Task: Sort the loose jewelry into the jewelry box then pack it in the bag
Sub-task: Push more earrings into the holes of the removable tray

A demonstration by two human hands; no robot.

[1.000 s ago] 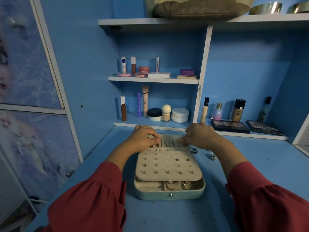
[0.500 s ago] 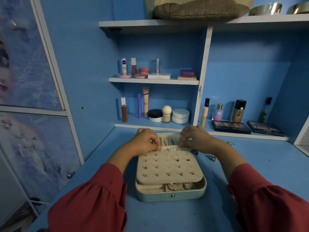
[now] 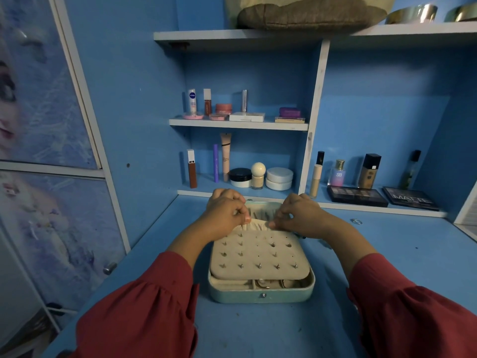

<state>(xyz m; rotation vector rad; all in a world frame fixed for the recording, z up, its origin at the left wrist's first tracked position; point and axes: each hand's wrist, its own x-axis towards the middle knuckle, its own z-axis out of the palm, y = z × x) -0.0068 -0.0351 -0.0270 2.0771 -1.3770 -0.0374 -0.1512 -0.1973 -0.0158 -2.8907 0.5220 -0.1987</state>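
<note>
Cream earring panel (image 3: 258,257) in one jewelry box (image 3: 260,293), its far edge pinched by left hand (image 3: 227,213) and right hand (image 3: 299,215). One loose ring (image 3: 356,221) lies on the blue desk (image 3: 387,254) beneath cosmetics shelves (image 3: 238,124).

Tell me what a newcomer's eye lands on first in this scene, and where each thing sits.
First, the open jewelry box at the middle of the blue desk, its cream earring panel studded with pins. The left hand and right hand pinch the panel's far edge. Behind, shelves hold cosmetics, and a loose ring lies on the desk to the right.
</note>
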